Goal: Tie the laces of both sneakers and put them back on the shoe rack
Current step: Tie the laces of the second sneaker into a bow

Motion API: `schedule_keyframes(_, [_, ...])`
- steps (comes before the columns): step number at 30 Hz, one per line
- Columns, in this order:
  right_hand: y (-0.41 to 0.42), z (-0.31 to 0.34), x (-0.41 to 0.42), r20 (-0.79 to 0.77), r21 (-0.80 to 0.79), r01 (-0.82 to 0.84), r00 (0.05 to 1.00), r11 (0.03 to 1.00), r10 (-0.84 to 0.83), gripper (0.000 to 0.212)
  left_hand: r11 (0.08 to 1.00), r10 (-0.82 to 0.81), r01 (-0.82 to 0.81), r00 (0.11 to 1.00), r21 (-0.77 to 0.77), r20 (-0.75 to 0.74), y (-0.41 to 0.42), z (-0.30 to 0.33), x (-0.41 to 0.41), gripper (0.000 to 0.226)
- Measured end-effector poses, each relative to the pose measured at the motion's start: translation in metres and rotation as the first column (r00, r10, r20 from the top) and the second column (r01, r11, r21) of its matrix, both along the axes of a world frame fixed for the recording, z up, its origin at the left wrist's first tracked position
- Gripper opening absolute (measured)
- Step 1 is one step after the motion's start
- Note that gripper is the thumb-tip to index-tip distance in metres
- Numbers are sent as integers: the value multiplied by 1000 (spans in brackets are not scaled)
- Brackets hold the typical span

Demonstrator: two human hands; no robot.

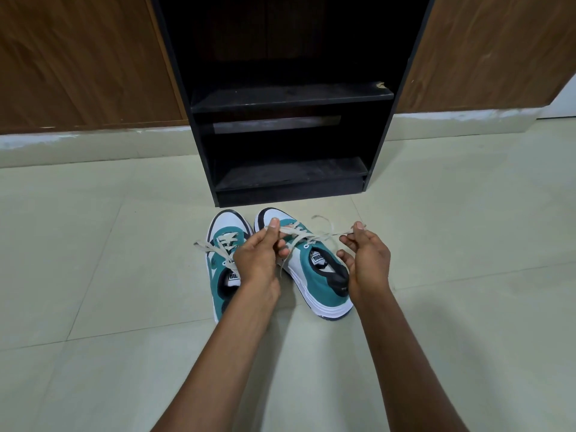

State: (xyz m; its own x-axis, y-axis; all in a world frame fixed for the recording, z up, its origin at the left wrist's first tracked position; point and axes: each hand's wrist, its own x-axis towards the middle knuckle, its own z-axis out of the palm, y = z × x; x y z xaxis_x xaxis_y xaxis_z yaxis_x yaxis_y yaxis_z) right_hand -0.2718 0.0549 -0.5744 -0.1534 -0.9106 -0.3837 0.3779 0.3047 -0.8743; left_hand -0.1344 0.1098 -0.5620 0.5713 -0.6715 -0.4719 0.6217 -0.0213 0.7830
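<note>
Two teal, white and black sneakers stand on the floor, toes toward a black shoe rack [290, 98]. The left sneaker [223, 241] shows crossed beige laces with loose ends. Over the right sneaker [314, 282], my left hand [258, 257] pinches one strand of its beige lace [314, 236] between thumb and forefinger. My right hand [367, 260] pinches the other strand out to the right, pulling it taut. My left wrist hides part of the left sneaker's heel.
The rack's two lower shelves [290, 176] hold nothing and face me. Brown wooden panels [78, 63] flank it above a pale skirting. Pale floor tiles [93, 275] spread all around the shoes.
</note>
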Motion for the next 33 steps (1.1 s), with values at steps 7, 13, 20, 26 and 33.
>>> schedule_keyframes(7, [12, -1, 3, -11, -46, -117, 993, 992, 117, 22, 999, -42, 38, 957, -19, -286, -1, 11, -11, 17])
schedule_keyframes(13, [2, 13, 2, -85, -140, -185, 981, 973, 174, 18, 990, -137, 137, 969, -12, -208, -4, 16, -3, 18])
schedule_keyframes(20, [-4, 19, 8, 391, -66, -221, 892, 973, 229, 18, 941, -252, 252, 967, -225, 30, 9, 25, -9, 26])
schedule_keyframes(26, [-23, 5, 11, 353, 51, -294, 899, 954, 259, 23, 934, -300, 280, 952, -220, -63, 20, 8, -5, 26])
schedule_keyframes(33, [-51, 0, 24, 257, 85, -418, 886, 905, 385, 24, 962, -222, 218, 975, -164, -9, 19, 6, -12, 31])
